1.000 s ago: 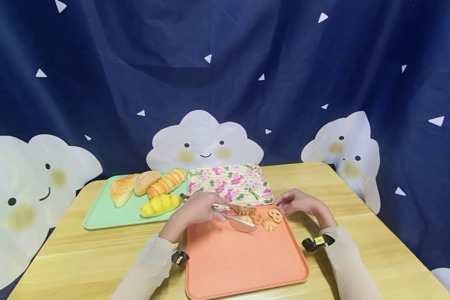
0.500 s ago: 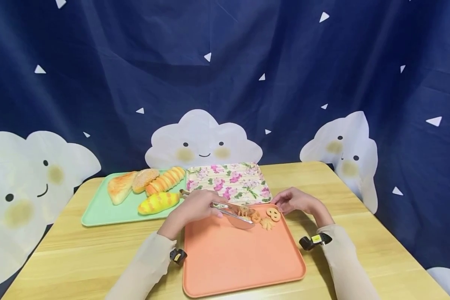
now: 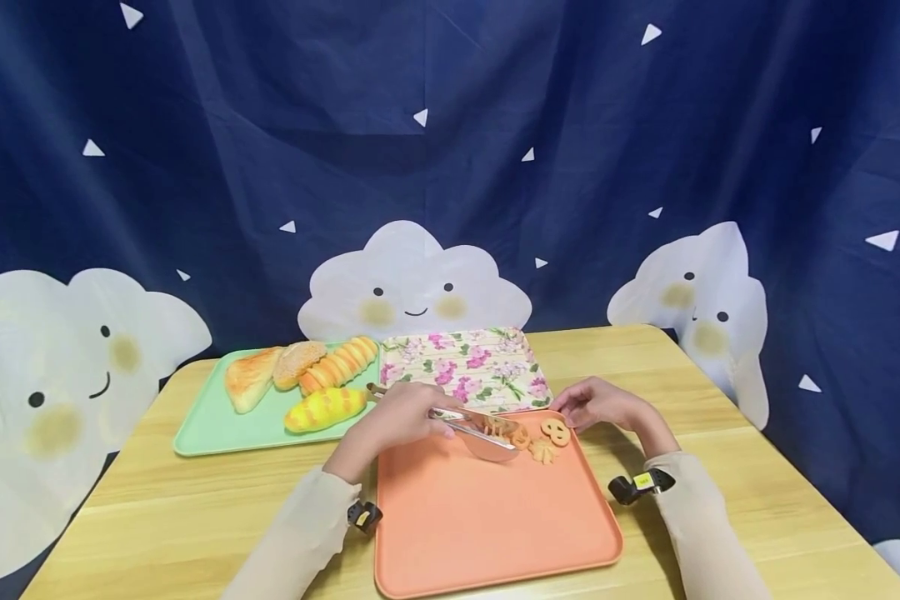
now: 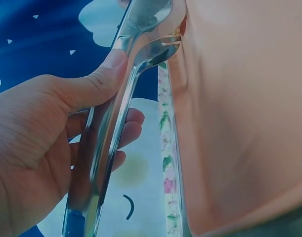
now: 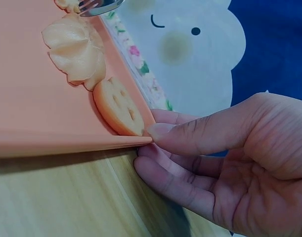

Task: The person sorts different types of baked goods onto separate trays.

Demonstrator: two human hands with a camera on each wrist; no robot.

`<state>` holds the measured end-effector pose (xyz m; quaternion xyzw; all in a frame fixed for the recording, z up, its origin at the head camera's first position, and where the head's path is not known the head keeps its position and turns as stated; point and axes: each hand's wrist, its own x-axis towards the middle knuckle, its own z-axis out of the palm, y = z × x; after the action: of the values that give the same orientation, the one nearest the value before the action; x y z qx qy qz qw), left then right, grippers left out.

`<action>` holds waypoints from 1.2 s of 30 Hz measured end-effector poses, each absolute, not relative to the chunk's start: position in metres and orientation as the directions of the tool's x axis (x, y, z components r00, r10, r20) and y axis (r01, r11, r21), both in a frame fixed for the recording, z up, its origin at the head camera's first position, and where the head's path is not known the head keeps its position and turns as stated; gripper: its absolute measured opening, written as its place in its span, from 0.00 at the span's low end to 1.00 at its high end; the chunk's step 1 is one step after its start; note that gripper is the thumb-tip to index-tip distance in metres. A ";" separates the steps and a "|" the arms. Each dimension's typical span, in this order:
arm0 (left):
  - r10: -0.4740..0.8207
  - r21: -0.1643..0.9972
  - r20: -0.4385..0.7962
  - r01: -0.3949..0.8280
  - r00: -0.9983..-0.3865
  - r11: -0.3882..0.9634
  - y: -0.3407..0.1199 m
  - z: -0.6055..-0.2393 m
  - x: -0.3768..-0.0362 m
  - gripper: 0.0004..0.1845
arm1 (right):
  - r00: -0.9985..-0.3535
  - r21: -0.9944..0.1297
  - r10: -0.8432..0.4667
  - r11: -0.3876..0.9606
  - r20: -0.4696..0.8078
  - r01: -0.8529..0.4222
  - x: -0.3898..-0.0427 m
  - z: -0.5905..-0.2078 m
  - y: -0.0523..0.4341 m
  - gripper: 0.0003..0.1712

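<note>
1. The left hand grips metal tongs, thumb pressed along one arm.
2. The tong tips seem to pinch a cookie, just past the fingers.
3. The right hand pinches the orange tray at its far corner, thumb on the rim.

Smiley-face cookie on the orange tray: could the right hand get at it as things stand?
Probably yes. The right hand holds the orange tray at the corner beside the smiley-face cookie, with nothing between them; the tongs in the left hand sit further left.
</note>
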<state>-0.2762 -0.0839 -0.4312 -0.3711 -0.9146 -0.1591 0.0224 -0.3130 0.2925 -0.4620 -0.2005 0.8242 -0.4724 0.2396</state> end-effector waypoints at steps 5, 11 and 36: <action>0.674 0.278 0.175 0.693 -0.718 0.666 -0.085 -0.433 -0.276 0.24 | -0.808 -0.880 -0.553 0.465 -0.204 -0.095 -0.312 -0.462 0.293 0.21; 0.621 0.279 0.224 0.660 -0.751 0.698 -0.091 -0.424 -0.275 0.22 | -0.807 -0.885 -0.553 0.457 -0.208 -0.086 -0.312 -0.464 0.290 0.20; -0.098 0.419 0.549 0.172 -0.830 0.892 -0.127 -0.406 -0.306 0.27 | -0.807 -0.878 -0.555 0.467 -0.200 -0.104 -0.310 -0.462 0.291 0.20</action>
<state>-0.3063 -0.1269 -0.4057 -0.0200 -0.9281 -0.2318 0.2906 -0.3102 0.2909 -0.4622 -0.2001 0.8229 -0.4759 0.2372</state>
